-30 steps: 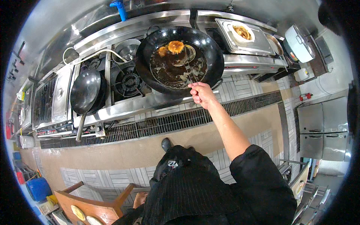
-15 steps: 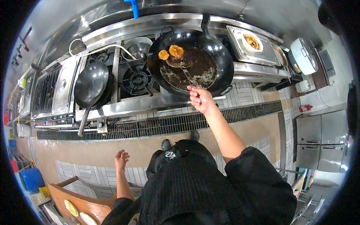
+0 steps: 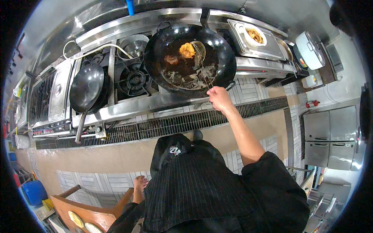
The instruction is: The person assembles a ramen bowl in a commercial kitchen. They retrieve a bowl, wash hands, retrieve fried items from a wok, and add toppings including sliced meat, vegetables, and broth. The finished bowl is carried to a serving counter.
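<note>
Upper centre: right hand (image 3: pixel 220 99) grips ladle (image 3: pixel 199 54) in wok (image 3: pixel 227 58), beside golden fritter (image 3: pixel 187 50). Lower left: left hand (image 3: pixel 140 183) loosely open.

The long stainless-steel cooking range (image 3: pixel 136 103) carries, from left to right, a flat rectangular silver metal lid (image 3: pixel 58 99), a round black long-handled metal wok (image 3: pixel 86 88), a round silver metal pot (image 3: pixel 142 41), a broad round black metal wok (image 3: pixel 226 56) and a flat rectangular silver metal cover (image 3: pixel 271 52).
</note>
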{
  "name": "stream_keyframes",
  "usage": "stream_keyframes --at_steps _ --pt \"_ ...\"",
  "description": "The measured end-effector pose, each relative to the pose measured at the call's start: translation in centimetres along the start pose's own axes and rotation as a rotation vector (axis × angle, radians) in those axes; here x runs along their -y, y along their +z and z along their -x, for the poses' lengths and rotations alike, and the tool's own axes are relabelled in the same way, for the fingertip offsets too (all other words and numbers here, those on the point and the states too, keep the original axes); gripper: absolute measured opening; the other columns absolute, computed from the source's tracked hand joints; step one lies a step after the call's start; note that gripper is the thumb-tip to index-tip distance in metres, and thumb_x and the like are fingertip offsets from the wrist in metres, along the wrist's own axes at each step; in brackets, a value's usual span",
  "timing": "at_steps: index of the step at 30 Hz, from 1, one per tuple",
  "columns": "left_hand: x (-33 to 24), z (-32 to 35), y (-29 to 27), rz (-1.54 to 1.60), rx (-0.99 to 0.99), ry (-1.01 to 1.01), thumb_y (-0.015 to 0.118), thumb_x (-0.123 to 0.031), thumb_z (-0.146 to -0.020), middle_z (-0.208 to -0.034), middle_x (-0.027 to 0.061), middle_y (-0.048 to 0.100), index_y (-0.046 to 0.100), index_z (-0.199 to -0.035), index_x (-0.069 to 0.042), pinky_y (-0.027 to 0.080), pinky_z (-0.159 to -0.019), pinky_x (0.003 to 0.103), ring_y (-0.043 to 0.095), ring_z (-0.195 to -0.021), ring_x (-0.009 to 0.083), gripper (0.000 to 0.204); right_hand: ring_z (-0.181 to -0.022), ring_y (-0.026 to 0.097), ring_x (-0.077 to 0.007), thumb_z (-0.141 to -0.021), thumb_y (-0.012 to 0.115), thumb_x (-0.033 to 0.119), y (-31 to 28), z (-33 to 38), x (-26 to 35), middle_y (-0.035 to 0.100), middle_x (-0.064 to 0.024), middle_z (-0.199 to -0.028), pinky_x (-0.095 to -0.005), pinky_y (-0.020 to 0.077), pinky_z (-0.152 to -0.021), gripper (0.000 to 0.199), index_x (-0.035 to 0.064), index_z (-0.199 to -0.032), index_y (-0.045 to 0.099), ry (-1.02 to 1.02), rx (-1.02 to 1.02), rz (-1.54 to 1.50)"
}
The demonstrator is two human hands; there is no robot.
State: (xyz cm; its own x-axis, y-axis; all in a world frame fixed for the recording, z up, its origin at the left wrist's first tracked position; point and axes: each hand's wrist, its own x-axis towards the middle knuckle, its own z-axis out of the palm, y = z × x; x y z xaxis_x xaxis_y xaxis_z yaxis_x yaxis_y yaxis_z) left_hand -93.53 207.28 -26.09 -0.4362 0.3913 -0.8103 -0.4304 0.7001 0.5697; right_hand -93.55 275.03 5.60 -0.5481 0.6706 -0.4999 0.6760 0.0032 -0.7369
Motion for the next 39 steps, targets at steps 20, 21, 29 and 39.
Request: stream_keyframes --at_steps 20,21,29,39 --pt "-5.0 -0.5 -4.0 0.416 -0.239 -0.340 0.060 -0.026 -0.100 -0.099 0.0133 0.072 0.061 -0.128 -0.003 0.053 -0.061 0.035 0.072 -0.079 0.0245 0.036 -0.042 0.044 -0.0122 -0.102 0.055 0.015 -6.3 -0.9 1.9 0.056 -0.0025 -0.066 -0.0303 0.0325 -0.038 0.018 0.0034 -0.112 0.064 0.046 0.068 0.041" --pt "-4.6 -0.2 -3.9 0.389 -0.260 -0.368 0.060 -0.027 -0.100 -0.099 0.0132 0.072 0.061 -0.128 -0.003 0.054 -0.061 0.035 0.072 -0.079 0.0250 0.036 -0.041 0.039 -0.0089 -0.102 0.055 0.015 -6.3 -2.2 2.1 0.052 0.0001 -0.065 -0.0288 0.0273 -0.036 0.017 0.0036 -0.111 0.063 0.065 0.086 0.002" --pt "-1.5 1.2 -1.9 0.549 -0.226 -0.325 0.061 -0.033 -0.100 -0.108 0.0150 0.072 0.059 -0.131 -0.006 0.055 -0.067 0.038 0.073 -0.088 0.0261 0.041 -0.040 0.033 -0.0040 -0.102 0.054 0.012 -7.4 -3.7 2.1 0.051 0.0025 -0.065 -0.0242 0.0219 -0.034 0.020 0.0008 -0.116 0.062 0.183 0.281 -0.276" --pt "-3.5 0.7 -0.4 0.506 -0.170 -0.314 0.060 -0.032 -0.101 -0.112 0.0157 0.072 0.059 -0.131 -0.005 0.058 -0.069 0.037 0.075 -0.090 0.0270 0.040 -0.043 0.035 -0.0031 -0.101 0.054 0.010 -7.0 2.1 2.4 0.048 0.0036 -0.066 -0.0222 0.0260 -0.036 0.023 -0.0003 -0.118 0.064 0.089 0.308 -0.209"
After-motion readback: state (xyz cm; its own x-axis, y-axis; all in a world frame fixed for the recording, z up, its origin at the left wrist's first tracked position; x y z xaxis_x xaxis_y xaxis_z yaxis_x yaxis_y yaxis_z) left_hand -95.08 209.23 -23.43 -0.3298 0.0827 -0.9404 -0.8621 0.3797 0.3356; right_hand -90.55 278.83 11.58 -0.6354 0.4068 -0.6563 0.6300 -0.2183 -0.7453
